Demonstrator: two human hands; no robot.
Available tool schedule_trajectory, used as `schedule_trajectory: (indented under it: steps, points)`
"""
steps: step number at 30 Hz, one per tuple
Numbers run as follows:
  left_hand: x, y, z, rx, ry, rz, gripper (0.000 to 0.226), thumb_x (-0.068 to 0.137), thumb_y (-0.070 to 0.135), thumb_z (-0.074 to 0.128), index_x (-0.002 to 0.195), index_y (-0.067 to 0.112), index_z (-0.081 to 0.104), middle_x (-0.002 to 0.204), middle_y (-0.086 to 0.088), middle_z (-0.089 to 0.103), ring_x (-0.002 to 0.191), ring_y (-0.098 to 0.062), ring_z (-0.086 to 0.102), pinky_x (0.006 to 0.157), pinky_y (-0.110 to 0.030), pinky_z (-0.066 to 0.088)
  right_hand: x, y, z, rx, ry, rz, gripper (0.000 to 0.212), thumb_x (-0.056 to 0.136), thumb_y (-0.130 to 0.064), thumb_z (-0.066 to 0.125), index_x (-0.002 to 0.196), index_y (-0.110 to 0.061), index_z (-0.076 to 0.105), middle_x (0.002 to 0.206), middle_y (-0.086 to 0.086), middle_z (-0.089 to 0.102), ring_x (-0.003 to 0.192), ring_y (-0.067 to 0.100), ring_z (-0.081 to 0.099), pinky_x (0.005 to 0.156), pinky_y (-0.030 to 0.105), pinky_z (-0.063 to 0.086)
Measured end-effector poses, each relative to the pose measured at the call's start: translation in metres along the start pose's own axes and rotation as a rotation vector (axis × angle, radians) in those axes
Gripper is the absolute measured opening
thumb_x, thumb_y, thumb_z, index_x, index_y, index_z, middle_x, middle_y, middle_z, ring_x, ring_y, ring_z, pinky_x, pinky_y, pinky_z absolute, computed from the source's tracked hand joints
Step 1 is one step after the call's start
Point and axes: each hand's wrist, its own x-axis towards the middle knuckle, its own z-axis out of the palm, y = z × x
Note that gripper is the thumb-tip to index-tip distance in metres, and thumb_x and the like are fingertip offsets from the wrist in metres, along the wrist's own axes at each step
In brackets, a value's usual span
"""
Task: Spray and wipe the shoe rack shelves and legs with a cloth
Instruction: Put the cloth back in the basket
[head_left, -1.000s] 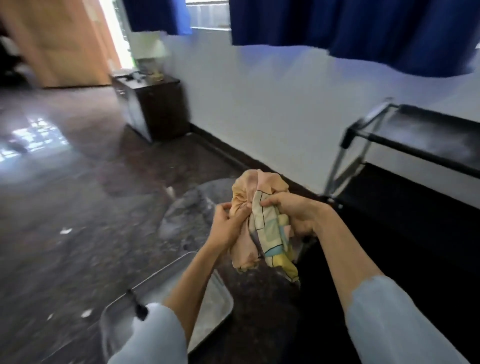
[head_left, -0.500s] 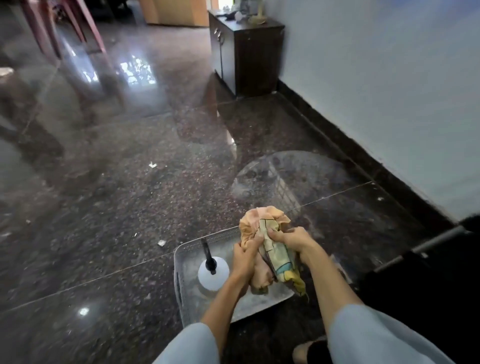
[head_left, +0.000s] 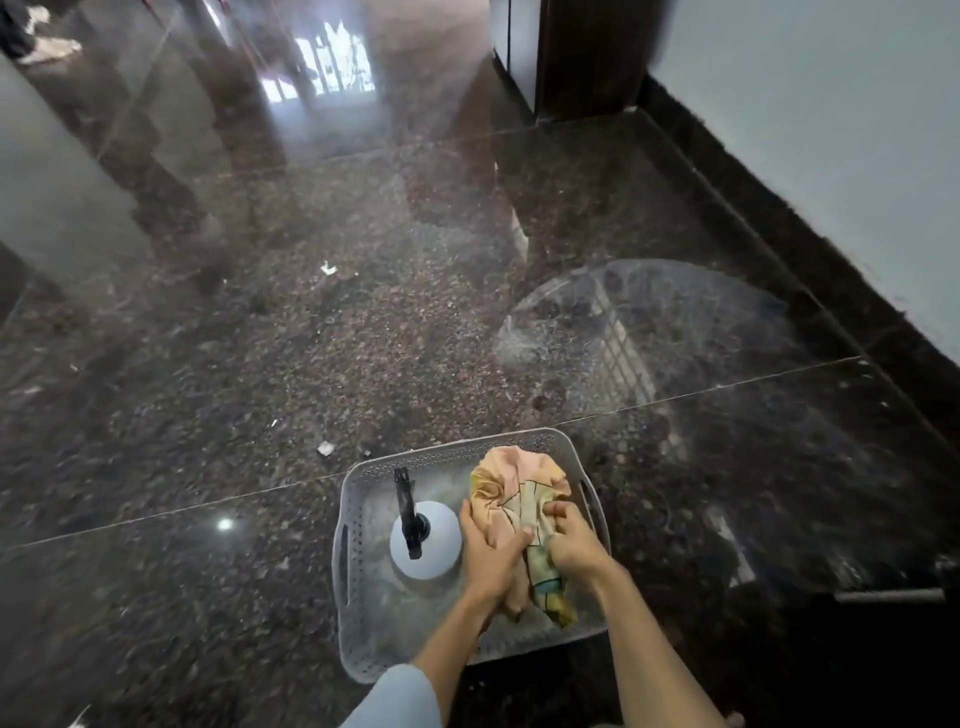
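Head: cloth lengthwise toward camera.

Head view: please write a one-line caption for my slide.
Both hands grip a bunched cloth over a grey basket holding a spray bottle.

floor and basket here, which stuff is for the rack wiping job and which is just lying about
For the job:
- cloth, gripped by left hand and right hand
- spray bottle
- basket

Lying about:
- white scraps on the floor
- dark cabinet by the wall
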Motion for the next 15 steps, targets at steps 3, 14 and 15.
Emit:
schedule_trajectory:
  steps: [3, 14, 15]
  points:
    - [0.015, -0.009, 0.002, 0.017, 0.029, 0.004, 0.098, 0.08, 0.02, 0.073, 0.15, 0.019, 0.004, 0.151, -0.003, 0.024, 0.14, -0.02, 0.025, 0.114, -0.034, 0.024, 0.021, 0.017, 0.015, -0.024, 0.069, -0.046, 0.034, 0.084, 0.002, 0.06, 0.117, -0.006, 0.052, 0.112, 0.007, 0.057, 0.111, 0.023, 0.056, 0.083, 0.018, 0.043]
    - [0.056, -0.041, 0.017, 0.331, 0.032, -0.104, 0.074, 0.075, 0.006, 0.073, 0.139, 0.015, 0.037, 0.124, -0.014, 0.049, 0.106, -0.022, 0.051, 0.103, -0.032, 0.039, 0.045, 0.062, 0.047, -0.556, 0.109, 0.079, 0.043, 0.098, -0.044, 0.034, 0.137, -0.028, 0.043, 0.133, 0.005, 0.046, 0.116, 0.027, 0.05, 0.084, 0.034, 0.037]
    - [0.061, -0.043, 0.018, 0.344, 0.031, -0.128, 0.071, 0.073, 0.007, 0.073, 0.134, 0.017, 0.04, 0.121, -0.016, 0.051, 0.104, -0.024, 0.054, 0.101, -0.036, 0.042, 0.045, 0.062, 0.047, -0.56, 0.076, 0.074, 0.046, 0.099, -0.045, 0.033, 0.14, -0.027, 0.04, 0.137, 0.005, 0.044, 0.119, 0.028, 0.049, 0.089, 0.035, 0.037]
